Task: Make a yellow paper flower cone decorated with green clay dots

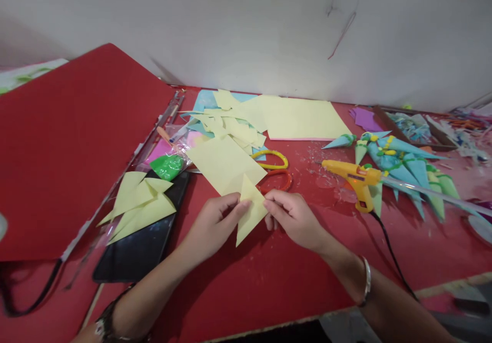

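Note:
Between my two hands is a small triangular piece of pale yellow paper [249, 212], raised over the red table. My left hand [215, 222] pinches its left edge between thumb and fingers. On the other side, my right hand [294, 217] grips the right corner with thumb and forefinger. Just behind the piece lies a larger yellow paper sheet [225, 163]. Scissors with one yellow and one red handle loop [277, 167] rest partly under that sheet, so their blades are mostly hidden.
A yellow glue gun [355, 179] with a trailing cord lies to the right, beside several blue and green paper cones [411, 168]. At left, cut yellow pieces [142, 202] rest on a black phone [132, 256]. Paper scraps [230, 125] are piled behind, near a red board [77, 153].

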Motion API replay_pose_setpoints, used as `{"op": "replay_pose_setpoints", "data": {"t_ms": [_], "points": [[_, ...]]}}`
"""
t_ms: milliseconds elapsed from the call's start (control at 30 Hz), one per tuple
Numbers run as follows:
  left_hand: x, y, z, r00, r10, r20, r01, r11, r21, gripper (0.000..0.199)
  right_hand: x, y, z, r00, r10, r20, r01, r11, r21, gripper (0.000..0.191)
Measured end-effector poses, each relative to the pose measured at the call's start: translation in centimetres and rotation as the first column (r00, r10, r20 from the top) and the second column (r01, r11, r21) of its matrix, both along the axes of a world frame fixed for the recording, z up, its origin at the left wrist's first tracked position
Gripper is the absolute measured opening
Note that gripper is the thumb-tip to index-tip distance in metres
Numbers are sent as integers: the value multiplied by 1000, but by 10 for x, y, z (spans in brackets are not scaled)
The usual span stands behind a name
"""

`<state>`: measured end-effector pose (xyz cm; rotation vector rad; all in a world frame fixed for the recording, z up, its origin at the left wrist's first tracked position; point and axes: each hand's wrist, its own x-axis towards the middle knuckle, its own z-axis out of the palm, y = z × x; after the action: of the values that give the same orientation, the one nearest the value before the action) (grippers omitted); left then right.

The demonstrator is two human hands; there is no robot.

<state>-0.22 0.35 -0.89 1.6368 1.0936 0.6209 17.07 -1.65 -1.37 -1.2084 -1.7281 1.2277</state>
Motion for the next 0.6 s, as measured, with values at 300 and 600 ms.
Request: {"op": "replay_pose_setpoints", "data": {"t_ms": [300,600], "points": [[-4,4,1,995,98,21,-96,991,-90,39,3,2,0,990,-15,138,-51,886,462,33],[-1,3,4,982,125,142,-92,972,-215,30,5,1,1,1000,1,18,-9,910,415,16]]}}
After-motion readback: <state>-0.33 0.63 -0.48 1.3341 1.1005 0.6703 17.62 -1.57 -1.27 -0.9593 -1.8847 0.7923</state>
